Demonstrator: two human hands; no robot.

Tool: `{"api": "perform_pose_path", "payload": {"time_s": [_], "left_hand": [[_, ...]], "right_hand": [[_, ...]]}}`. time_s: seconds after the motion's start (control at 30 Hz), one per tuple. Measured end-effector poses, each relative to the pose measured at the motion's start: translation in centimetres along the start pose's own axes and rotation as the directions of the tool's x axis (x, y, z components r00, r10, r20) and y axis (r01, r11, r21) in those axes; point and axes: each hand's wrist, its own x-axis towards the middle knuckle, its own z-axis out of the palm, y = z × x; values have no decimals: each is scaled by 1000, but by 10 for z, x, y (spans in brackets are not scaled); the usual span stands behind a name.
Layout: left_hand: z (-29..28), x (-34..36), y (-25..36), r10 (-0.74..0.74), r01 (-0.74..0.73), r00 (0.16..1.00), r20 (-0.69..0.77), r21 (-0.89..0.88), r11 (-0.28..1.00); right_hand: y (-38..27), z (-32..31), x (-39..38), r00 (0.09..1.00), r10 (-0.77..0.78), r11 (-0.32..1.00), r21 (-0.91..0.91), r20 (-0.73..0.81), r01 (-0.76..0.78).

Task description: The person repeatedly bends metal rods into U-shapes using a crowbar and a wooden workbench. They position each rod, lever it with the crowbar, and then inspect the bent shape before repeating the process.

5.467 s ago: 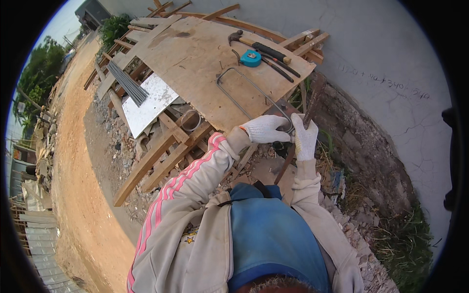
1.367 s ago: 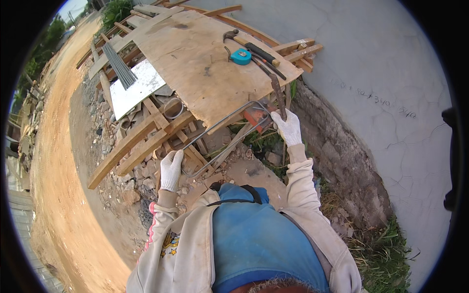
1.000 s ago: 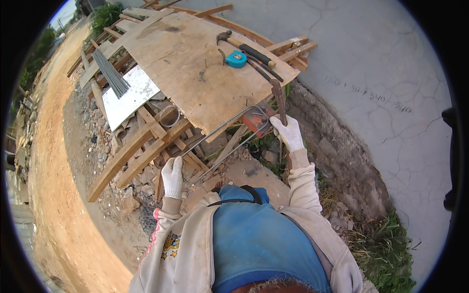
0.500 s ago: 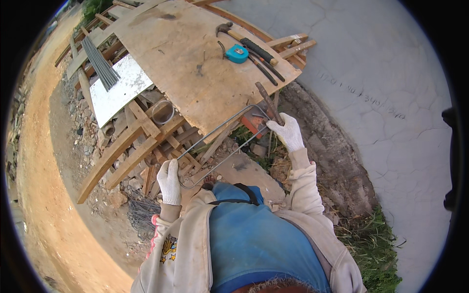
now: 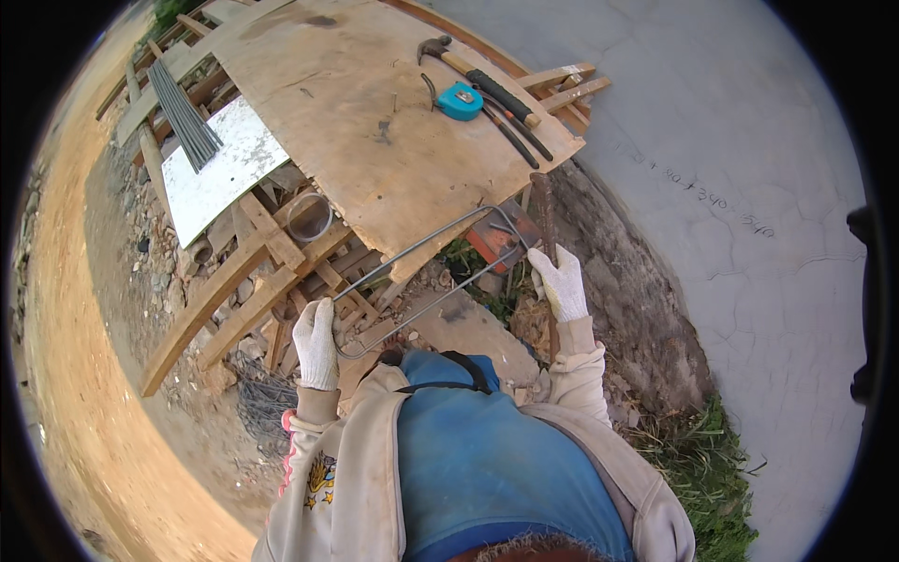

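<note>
A bent steel rod [image 5: 414, 245], shaped into a long narrow rectangle, slants in front of me. At its near left end my left hand [image 5: 316, 345], in a white knit glove, is closed on it. My right hand [image 5: 562, 283], gloved alike, is at the far right end, closed around a rusty steel bar [image 5: 543, 211] that runs nearly upright past the rod's corner. Part of that bar is hidden behind the glove. Below the rod's far end sits a reddish block [image 5: 501, 242] with short metal pieces on it.
A plywood board [image 5: 346, 122] carries a claw hammer [image 5: 482, 80], a teal tape measure [image 5: 461, 100] and long-handled pincers [image 5: 515, 136]. Thin rods [image 5: 183, 112] and a white sheet [image 5: 225, 169] lie left, over timber beams [image 5: 206, 304]. A grey wall [image 5: 730, 122] stands right.
My right hand has dropped slightly nearer, and the rusty bar has swung from a leftward slant to nearly upright. My left hand and the bent rod have shifted slightly.
</note>
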Motion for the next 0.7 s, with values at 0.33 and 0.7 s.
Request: {"api": "perform_pose_path", "payload": {"time_s": [0.33,0.7], "left_hand": [[2,-15,6,-49,49,999,8,35,998],[5,-15,24,39,-41,999,15,215,976]], "right_hand": [[15,-2,14,996,-90,990,-111,-23,87],[14,5,16,997,-27,998,51,-78,31]]}}
